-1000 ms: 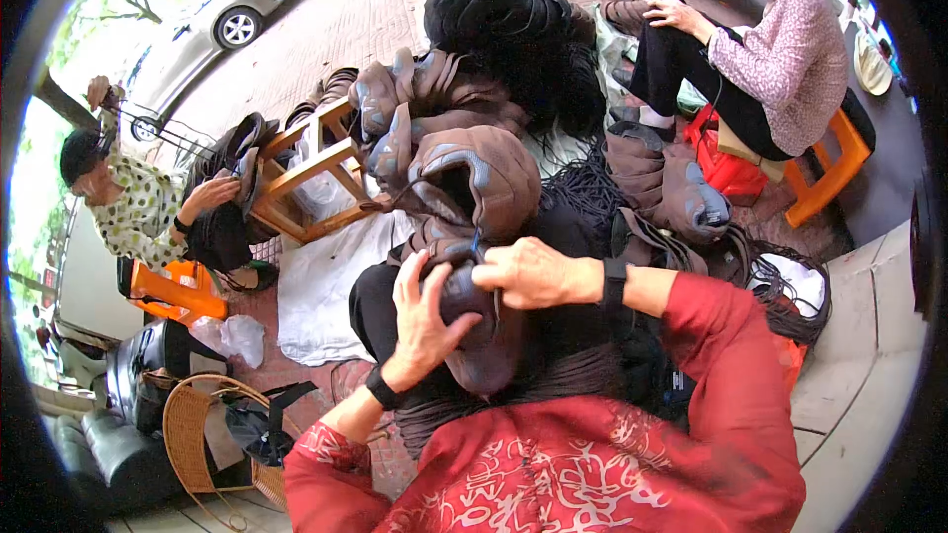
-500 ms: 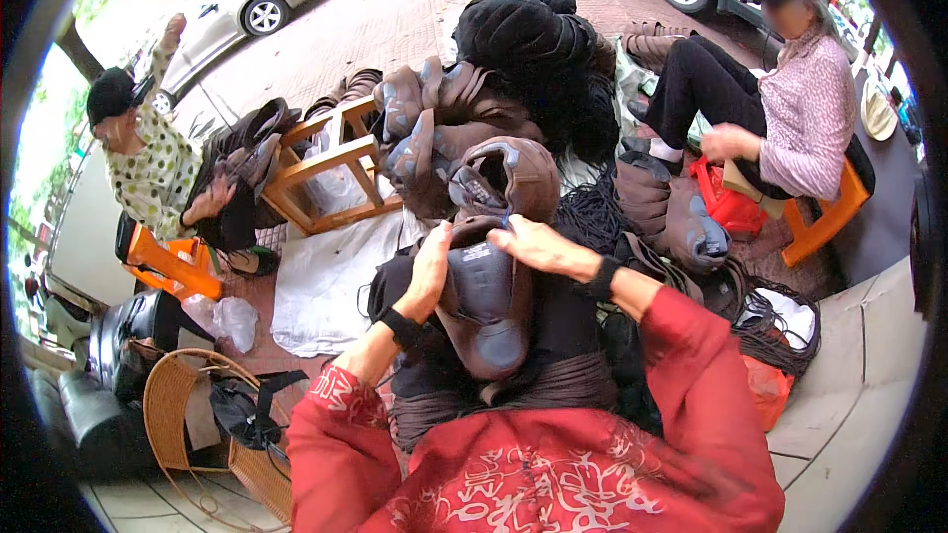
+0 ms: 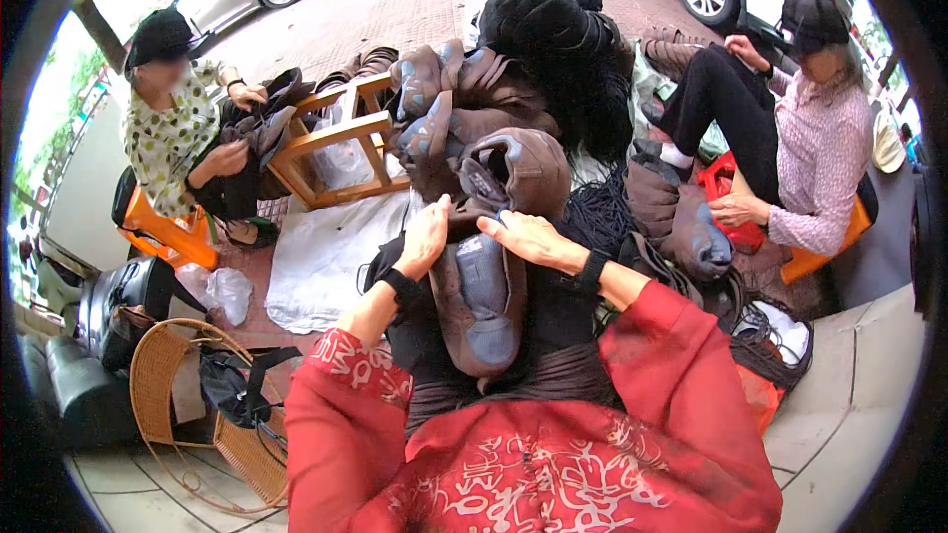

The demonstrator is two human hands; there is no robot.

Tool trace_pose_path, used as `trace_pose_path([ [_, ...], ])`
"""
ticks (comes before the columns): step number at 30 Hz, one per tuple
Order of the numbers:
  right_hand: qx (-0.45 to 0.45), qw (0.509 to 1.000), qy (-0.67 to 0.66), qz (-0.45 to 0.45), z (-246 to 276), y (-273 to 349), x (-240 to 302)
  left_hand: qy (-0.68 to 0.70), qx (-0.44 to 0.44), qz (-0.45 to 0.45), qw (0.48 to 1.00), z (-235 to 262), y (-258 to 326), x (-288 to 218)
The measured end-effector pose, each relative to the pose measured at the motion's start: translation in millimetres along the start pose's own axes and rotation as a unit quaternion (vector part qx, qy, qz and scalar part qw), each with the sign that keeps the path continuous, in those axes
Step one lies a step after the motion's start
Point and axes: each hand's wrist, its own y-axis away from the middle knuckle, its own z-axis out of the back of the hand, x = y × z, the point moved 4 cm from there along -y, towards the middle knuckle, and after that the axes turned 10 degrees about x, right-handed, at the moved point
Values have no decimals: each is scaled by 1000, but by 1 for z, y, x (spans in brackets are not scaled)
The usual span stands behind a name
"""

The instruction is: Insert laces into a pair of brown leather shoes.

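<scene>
A brown shoe upper with a grey-blue front panel [image 3: 481,296] lies upright over my lap, its toe end toward me. My left hand [image 3: 425,240] closes on its far left edge, fingers partly hidden behind it. My right hand [image 3: 538,240] grips the far right edge, thumb laid along the top. Just beyond my hands another brown upper [image 3: 538,173] stands with its opening showing, at the near end of a heap of nested brown uppers [image 3: 499,89]. A bundle of dark cords [image 3: 599,212] lies to the right of my right hand.
A wooden stool frame [image 3: 336,153] lies on its side at the left by a white cloth [image 3: 321,271]. Co-workers sit left [image 3: 163,128] and right [image 3: 815,138]. A black bundle [image 3: 553,39] stands behind the heap, a wicker chair [image 3: 153,385] at lower left.
My hands keep their hold while the upper tips slightly. The left co-worker's raised arm has come down to the shoes on the lap; the right co-worker's hands have shifted to a red bag and a knee.
</scene>
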Motion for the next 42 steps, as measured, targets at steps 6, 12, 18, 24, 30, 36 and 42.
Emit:
trace_pose_path([
  [6, 7, 998, 48, 45, 3, 20, 9, 481, 181, 96, 852, 0, 15, -27],
  [12, -49, 996, 21, 69, 10, 54, 3, 359, 130, 65, 922, -24, 44, -14],
  [18, -72, 989, 85, 94, 11, 49, 10, 73, 176, 3, 982, 0, 48, -48],
  [24, -73, 994, 77, 10, 11, 13, -4, 88, 198, -28, 976, 6, 19, -49],
  [30, -137, 983, 52, 111, -11, 16, -5, 307, -33, 20, 951, -14, 48, -40],
  [36, -103, 991, 42, 69, -4, 13, 0, 412, 32, 3, 910, -16, 43, -29],
  [42, -30, 988, -71, 134, 1, 19, -15, 163, 28, 29, 986, -6, 48, -52],
])
